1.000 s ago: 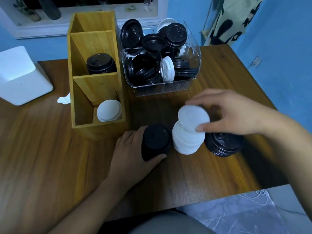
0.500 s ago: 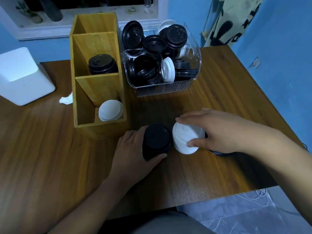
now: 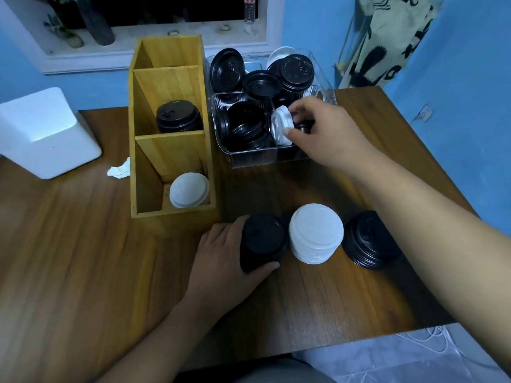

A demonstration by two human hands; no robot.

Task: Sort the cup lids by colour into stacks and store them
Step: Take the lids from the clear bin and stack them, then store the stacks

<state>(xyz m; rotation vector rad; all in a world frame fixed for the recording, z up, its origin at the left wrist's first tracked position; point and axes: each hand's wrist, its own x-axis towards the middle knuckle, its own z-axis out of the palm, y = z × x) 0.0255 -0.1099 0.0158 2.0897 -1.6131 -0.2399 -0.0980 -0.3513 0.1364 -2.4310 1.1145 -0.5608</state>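
A single wide-angle camera rides on the person's head and looks forward and steeply down over the wooden table (image 3: pixel 83 258), so near that both forearms come in from the bottom edge and fill much of the lower picture. The left hand (image 3: pixel 221 266), gripping a black lid stack (image 3: pixel 262 236), lies just below the middle of the view, and the right hand (image 3: pixel 329 131) pinches white lids (image 3: pixel 282 125) in the clear bin (image 3: pixel 249 158) beyond that grip and to its right. Farther past both grips the view reaches the window ledge (image 3: pixel 193 34) and the blue wall (image 3: pixel 470 78).
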